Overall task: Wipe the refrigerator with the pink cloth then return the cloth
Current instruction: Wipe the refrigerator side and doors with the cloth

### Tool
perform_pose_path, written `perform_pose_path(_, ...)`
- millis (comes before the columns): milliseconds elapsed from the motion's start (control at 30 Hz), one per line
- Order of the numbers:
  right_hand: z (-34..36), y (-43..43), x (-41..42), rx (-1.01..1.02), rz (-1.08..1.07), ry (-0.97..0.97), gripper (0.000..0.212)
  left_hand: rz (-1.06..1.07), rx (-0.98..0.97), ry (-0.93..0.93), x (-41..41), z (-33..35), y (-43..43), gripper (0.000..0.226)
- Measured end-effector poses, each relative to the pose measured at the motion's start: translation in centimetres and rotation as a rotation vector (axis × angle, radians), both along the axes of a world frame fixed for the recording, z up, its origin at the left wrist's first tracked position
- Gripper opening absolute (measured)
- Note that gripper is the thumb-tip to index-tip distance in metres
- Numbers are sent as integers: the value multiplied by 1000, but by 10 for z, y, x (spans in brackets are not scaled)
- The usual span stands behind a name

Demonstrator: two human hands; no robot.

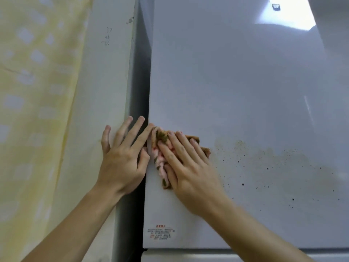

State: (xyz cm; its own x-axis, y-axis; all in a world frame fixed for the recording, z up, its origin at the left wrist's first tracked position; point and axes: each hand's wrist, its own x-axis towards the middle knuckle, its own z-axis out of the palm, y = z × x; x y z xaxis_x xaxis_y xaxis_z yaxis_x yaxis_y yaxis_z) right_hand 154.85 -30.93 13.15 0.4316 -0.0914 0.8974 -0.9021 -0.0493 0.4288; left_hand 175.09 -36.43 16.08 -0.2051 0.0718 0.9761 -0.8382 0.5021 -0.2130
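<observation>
Head: right hand (190, 167) on pink cloth (160, 163)

1. Curtain (34, 110): pale yellow cloth printed with white squarish patches, hanging at the far left from top to bottom, with soft folds running down it.
2. Wall (102, 87): a white painted strip just right of the curtain, ending in a vertical corner edge.
3. Pencil marks (107, 35): a few faint grey scribbles high on the wall, not legible.
4. Chip (130, 20): a small dark flaw at the wall's corner edge, near the top.
5. Gap (139, 82): a narrow shadowed slot just right of that edge.
</observation>
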Motion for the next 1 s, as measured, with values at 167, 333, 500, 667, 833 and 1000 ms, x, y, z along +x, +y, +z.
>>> perform_pose_path(167, 44, -2, 17, 38, 9, -140, 60, 13, 29, 45, 3, -6, -9, 65)
perform_pose_path(333, 69, -8, 38, 3, 35, -213, 60, -36, 12, 44, 3, -7, -9, 70)
perform_pose_path(500, 9, -11, 40, -19, 75, -154, 57, -92, 47, 44, 7, -12, -1, 70)
perform_pose_path(667, -71, -9, 35, 2, 40, -71, 59, 42, 8, 64, 17, -22, 1, 61)
perform_pose_path(833, -96, -4, 24, 45, 28, -18, 53, -73, 105, 115, 22, -34, -9, 67)
perform_pose_path(1000, -72, -7, 24, 9, 0, 15, 56, -97, 78, 130, 22, -34, -15, 69)
